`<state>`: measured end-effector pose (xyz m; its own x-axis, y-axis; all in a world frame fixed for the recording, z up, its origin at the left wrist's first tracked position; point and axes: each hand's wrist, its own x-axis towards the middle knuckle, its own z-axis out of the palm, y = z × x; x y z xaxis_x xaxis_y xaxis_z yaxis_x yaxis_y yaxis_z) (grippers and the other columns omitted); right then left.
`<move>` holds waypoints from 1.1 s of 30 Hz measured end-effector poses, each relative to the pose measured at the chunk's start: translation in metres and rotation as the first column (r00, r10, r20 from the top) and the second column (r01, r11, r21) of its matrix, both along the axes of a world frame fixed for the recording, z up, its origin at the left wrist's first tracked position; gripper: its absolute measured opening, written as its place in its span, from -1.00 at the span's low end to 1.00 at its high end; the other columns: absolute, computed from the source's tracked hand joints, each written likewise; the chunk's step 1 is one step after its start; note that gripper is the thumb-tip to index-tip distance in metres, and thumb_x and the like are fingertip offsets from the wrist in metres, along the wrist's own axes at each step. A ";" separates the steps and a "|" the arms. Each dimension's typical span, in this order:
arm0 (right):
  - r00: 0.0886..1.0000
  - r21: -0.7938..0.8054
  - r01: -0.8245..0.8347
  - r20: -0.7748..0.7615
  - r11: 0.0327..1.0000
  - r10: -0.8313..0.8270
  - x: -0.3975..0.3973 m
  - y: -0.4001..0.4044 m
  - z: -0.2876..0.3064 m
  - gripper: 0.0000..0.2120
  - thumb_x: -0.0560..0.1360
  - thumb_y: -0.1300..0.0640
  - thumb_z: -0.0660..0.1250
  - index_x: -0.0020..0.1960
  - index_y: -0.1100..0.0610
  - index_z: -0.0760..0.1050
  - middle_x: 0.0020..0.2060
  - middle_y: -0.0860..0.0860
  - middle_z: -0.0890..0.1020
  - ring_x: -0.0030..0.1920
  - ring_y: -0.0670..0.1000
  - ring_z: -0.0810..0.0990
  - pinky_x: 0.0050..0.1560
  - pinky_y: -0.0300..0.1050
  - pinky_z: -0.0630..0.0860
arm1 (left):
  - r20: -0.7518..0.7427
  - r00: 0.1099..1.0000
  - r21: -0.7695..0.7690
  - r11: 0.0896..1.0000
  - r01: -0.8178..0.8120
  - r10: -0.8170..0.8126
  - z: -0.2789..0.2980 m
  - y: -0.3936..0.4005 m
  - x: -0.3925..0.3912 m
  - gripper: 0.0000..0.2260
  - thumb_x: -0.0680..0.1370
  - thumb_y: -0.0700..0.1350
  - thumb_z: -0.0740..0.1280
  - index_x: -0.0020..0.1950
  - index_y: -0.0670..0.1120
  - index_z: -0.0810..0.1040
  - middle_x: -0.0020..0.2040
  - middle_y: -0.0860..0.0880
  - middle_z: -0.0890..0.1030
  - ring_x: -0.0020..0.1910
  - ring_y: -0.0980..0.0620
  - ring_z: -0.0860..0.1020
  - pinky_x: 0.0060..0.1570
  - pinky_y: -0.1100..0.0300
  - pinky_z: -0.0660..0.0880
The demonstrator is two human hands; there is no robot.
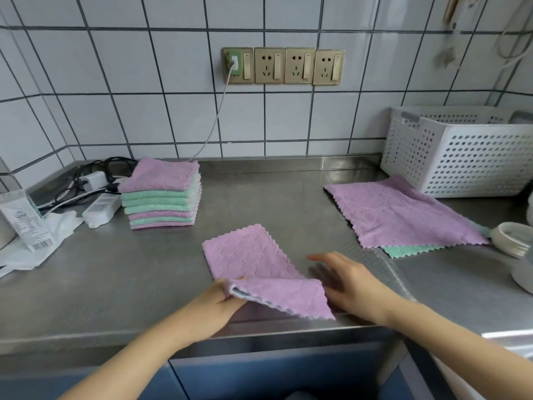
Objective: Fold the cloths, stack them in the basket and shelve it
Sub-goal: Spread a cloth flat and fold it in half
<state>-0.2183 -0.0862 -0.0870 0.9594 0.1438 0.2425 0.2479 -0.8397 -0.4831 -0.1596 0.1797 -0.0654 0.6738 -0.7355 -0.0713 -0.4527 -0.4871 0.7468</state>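
The left hand point(223, 295) pinches the purple cloth point(259, 267) at the counter's point(115, 284) front edge, mid-fold. The right hand point(346, 281) hovers flat and empty; next, probably, press the crease.

The steel counter point(274, 197) holds cloths point(251, 255), a basket point(461, 163) and a power strip point(101, 210).
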 end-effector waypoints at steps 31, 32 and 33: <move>0.856 0.198 0.498 -0.265 0.844 -0.443 0.095 0.087 0.014 -0.59 0.54 0.10 0.18 -0.46 0.15 0.26 -0.51 0.05 0.38 -0.29 0.13 0.41 -0.36 -0.12 0.24 | -0.078 0.701 -0.190 0.680 -0.708 0.709 -0.032 0.010 0.068 -0.66 0.40 -0.07 0.37 -0.48 -0.06 0.28 -0.50 -0.01 0.21 -0.38 -0.04 0.20 -0.32 0.14 0.17; 0.858 0.188 0.496 -0.258 0.848 -0.444 0.094 0.087 0.013 -0.59 0.54 0.10 0.18 -0.46 0.15 0.25 -0.51 0.05 0.38 -0.29 0.13 0.41 -0.35 -0.13 0.24 | -0.081 0.691 -0.187 0.670 -0.718 0.718 -0.033 0.010 0.068 -0.67 0.42 -0.10 0.38 -0.47 -0.06 0.31 -0.54 0.02 0.22 -0.39 -0.04 0.21 -0.32 0.15 0.17; 0.861 0.173 0.491 -0.247 0.854 -0.445 0.095 0.087 0.013 -0.58 0.55 0.10 0.18 -0.47 0.15 0.25 -0.51 0.05 0.38 -0.29 0.13 0.41 -0.32 -0.14 0.25 | -0.084 0.683 -0.191 0.661 -0.726 0.726 -0.033 0.010 0.068 -0.69 0.44 -0.12 0.38 -0.45 -0.08 0.34 -0.57 0.04 0.25 -0.40 -0.04 0.23 -0.32 0.15 0.18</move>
<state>-0.1234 0.0009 -0.0742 0.9291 -0.3693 0.0188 -0.2635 -0.6968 -0.6671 -0.0918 0.1900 -0.0988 0.9998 -0.0108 0.0141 -0.0177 -0.5074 0.8615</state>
